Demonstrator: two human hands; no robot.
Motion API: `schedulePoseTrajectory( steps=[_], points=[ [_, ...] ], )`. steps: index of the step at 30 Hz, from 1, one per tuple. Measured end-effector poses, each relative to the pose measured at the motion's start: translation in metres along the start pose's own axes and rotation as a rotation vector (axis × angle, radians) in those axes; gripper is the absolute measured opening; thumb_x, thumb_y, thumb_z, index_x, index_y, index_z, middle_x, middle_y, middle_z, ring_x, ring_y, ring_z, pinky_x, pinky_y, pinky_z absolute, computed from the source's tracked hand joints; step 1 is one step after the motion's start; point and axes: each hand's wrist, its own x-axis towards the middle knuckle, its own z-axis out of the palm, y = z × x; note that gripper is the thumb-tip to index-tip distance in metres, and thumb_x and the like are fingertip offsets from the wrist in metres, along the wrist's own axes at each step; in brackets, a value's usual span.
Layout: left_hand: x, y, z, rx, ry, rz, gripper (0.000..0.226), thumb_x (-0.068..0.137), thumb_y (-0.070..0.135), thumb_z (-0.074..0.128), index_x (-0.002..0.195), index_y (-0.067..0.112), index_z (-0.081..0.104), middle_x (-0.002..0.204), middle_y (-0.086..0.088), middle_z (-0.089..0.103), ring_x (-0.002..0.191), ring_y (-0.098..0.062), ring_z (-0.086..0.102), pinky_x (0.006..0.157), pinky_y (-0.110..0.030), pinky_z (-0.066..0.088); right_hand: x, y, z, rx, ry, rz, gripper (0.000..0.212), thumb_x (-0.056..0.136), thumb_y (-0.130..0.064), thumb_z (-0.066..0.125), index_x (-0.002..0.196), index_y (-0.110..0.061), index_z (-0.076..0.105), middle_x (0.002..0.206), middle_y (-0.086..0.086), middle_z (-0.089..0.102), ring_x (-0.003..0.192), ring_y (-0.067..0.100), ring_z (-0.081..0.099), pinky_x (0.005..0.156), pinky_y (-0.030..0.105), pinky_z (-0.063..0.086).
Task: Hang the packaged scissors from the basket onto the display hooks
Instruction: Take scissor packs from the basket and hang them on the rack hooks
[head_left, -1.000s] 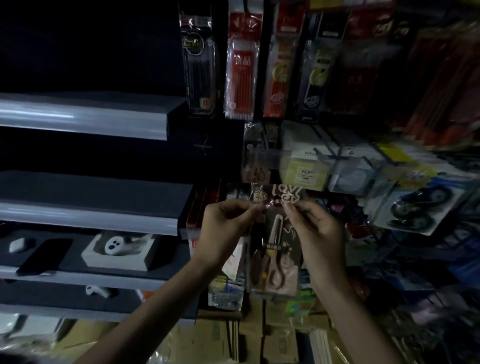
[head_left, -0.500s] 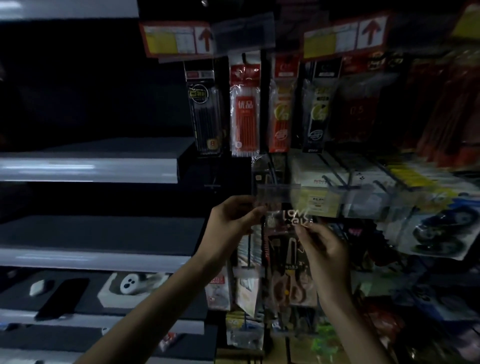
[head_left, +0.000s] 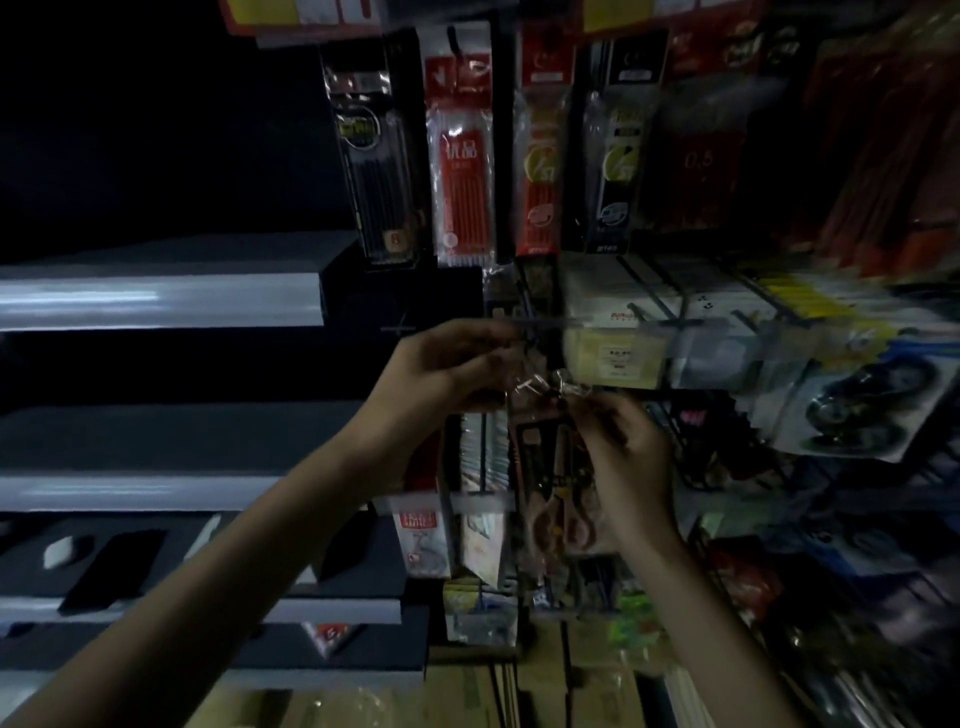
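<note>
Both hands pinch the top edge of the packaged scissors (head_left: 553, 483), near frame centre: the left hand (head_left: 441, 371) grips at 10 o'clock of the pack, the right hand (head_left: 621, 441) at 2 o'clock. The display hook (head_left: 537, 326) (dark, blurred) sits just above, at 12 o'clock.

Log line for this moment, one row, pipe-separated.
step: hanging scissors pack | left hand: pinching pack top by hook | right hand: gripping pack top | on hook: cannot tell, blurred
</note>
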Motion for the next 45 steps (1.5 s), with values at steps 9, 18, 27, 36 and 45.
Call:
schedulePoseTrajectory(
  steps=[9, 18, 27, 36, 45],
  points=[
    [0.010, -0.039, -0.013, 1.171, 0.199, 0.804, 0.055, 0.103, 0.042, 0.062, 0.152, 0.017, 0.054, 0.149, -0.006, 0.056, 0.136, -0.026, 0.053, 0.104, -0.039, 0.048, 0.016, -0.006, 0.013, -0.032, 0.000, -0.059, 0.011, 0.099, -0.029, 0.069, 0.095, -0.020, 0.074, 0.090, -0.004, 0.076, 0.086, 0.006, 0.071, 0.073, 0.019, 0.053],
    [0.021, -0.058, -0.020, 1.659, 0.269, 0.987, 0.056, 0.111, 0.034, 0.046, 0.163, 0.019, 0.035, 0.171, -0.010, 0.027, 0.159, -0.036, 0.023, 0.128, -0.052, 0.024, 0.030, 0.000, 0.025, -0.008, 0.018, -0.089, 0.010, 0.098, -0.021, 0.069, 0.096, -0.013, 0.075, 0.088, 0.000, 0.075, 0.084, 0.010, 0.071, 0.069, 0.020, 0.052],
    [0.026, -0.063, -0.025, 1.696, 0.288, 0.946, 0.063, 0.110, 0.049, 0.044, 0.163, 0.017, 0.036, 0.171, -0.012, 0.026, 0.159, -0.039, 0.022, 0.127, -0.055, 0.024, 0.044, -0.005, 0.037, 0.090, 0.051, -0.033, 0.015, 0.097, -0.019, 0.070, 0.094, -0.005, 0.073, 0.082, 0.007, 0.071, 0.073, 0.006, 0.063, 0.066, 0.022, 0.048],
    [0.020, -0.067, -0.023, 1.642, 0.248, 0.930, 0.068, 0.108, 0.058, 0.042, 0.163, 0.019, 0.035, 0.170, -0.014, 0.026, 0.159, -0.038, 0.022, 0.128, -0.054, 0.024, 0.055, 0.005, 0.042, 0.068, 0.059, -0.028, 0.015, 0.096, -0.023, 0.071, 0.100, -0.009, 0.076, 0.091, 0.004, 0.077, 0.083, 0.007, 0.069, 0.074, 0.025, 0.053],
    [0.012, -0.111, -0.028, 1.331, 0.230, 0.997, 0.043, 0.101, 0.012, 0.065, 0.144, 0.007, 0.062, 0.156, -0.023, 0.050, 0.144, -0.038, 0.050, 0.108, -0.052, 0.049, 0.061, 0.012, 0.042, 0.117, 0.074, -0.007, 0.005, 0.093, -0.017, 0.076, 0.095, -0.012, 0.075, 0.084, -0.011, 0.073, 0.082, -0.005, 0.068, 0.075, 0.014, 0.051]
  ],
)
